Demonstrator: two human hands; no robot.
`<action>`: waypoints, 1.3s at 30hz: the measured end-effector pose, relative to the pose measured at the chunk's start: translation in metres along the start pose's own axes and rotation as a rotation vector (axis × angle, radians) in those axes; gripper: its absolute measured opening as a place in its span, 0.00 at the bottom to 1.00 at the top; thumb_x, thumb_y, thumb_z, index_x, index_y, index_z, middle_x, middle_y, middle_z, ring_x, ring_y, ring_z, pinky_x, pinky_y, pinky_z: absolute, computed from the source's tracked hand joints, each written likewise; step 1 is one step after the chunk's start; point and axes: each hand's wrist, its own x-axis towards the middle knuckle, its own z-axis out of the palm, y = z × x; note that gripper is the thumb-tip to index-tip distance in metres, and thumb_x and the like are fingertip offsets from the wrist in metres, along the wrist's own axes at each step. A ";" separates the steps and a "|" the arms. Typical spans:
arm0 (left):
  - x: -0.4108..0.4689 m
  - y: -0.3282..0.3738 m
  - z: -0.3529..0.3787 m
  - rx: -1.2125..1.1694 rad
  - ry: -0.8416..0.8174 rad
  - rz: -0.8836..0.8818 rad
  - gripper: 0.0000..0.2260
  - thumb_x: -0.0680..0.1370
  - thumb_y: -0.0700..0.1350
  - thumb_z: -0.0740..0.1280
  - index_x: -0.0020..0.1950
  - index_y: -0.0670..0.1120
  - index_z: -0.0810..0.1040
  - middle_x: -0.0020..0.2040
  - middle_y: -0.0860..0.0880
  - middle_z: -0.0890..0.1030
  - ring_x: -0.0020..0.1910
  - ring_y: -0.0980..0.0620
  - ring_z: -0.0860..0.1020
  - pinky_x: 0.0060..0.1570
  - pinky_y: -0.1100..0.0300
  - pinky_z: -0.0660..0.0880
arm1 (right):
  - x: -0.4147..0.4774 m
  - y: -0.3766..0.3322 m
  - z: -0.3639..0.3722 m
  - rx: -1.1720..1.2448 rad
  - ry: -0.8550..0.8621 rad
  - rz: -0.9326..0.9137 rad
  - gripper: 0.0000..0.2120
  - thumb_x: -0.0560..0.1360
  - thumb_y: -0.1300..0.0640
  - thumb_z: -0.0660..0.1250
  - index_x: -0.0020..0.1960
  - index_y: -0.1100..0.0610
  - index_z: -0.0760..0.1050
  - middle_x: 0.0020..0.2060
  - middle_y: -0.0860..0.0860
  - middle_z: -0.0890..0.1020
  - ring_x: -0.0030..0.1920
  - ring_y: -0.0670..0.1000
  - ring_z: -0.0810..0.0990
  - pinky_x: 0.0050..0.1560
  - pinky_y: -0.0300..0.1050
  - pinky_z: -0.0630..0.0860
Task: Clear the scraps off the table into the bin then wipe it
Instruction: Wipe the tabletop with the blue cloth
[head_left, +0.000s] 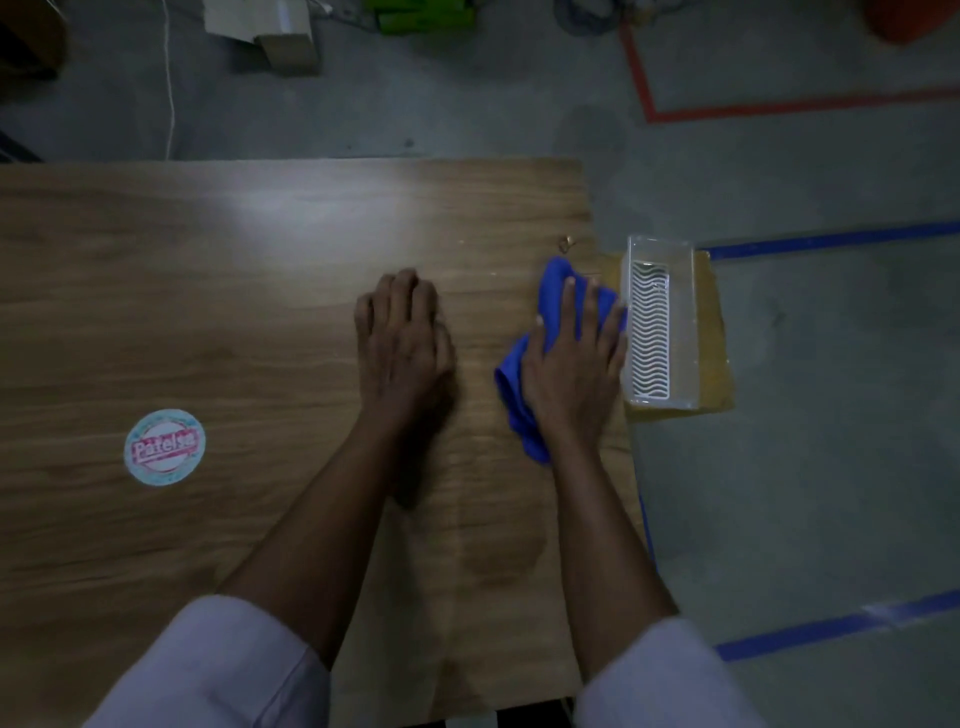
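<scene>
While your right hand (571, 358) sits on that blue cloth (519, 410), you're not actually gripping it, right? Looks to me like your fingers (569, 301) are spread out straight on top, palm down, just pressing.

re: yep, same read. You've got the cloth bunched up at the right edge of the worktop (260, 312), and it pokes out past your fingertips and back toward your wrist.

And your left hand (402, 332)? It's a bit blurry on my end.

re: it rests palm down on the worktop, left of the cloth and clear of it. Your fingers are loosely bent and nothing shows in them.

Where's your bin (687, 322), though?

re: it's the clear tub just off the right edge, right beside your right-hand fingertips. It has a white wavy grate (649, 332) in the bottom and sits on a tan box (717, 338) lower than the worktop. I can't tell if any scraps are in it.

One small scrap (568, 242) is on the worktop, just past the far tip of your cloth, near the corner.

re: also a round sticker (164, 447), way over on your left, well apart from both hands.
</scene>
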 end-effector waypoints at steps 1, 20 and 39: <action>0.008 -0.002 0.006 -0.019 -0.008 0.011 0.19 0.82 0.49 0.59 0.71 0.43 0.72 0.74 0.42 0.71 0.75 0.41 0.66 0.75 0.45 0.57 | 0.025 -0.011 0.004 0.012 0.000 -0.027 0.30 0.84 0.42 0.50 0.84 0.50 0.52 0.83 0.50 0.54 0.83 0.59 0.48 0.80 0.60 0.51; 0.014 -0.003 0.006 -0.252 0.101 -0.145 0.19 0.81 0.45 0.61 0.70 0.41 0.74 0.73 0.42 0.73 0.75 0.42 0.68 0.76 0.43 0.60 | 0.157 -0.092 -0.004 0.342 -0.060 0.141 0.25 0.85 0.48 0.57 0.81 0.48 0.61 0.81 0.50 0.62 0.82 0.58 0.51 0.80 0.58 0.46; 0.016 -0.004 0.006 -0.299 0.130 -0.170 0.21 0.82 0.47 0.57 0.71 0.38 0.75 0.72 0.40 0.75 0.74 0.42 0.70 0.76 0.45 0.62 | 0.100 -0.113 -0.014 0.481 -0.086 -0.410 0.28 0.72 0.60 0.56 0.70 0.57 0.77 0.68 0.54 0.79 0.69 0.60 0.74 0.67 0.57 0.70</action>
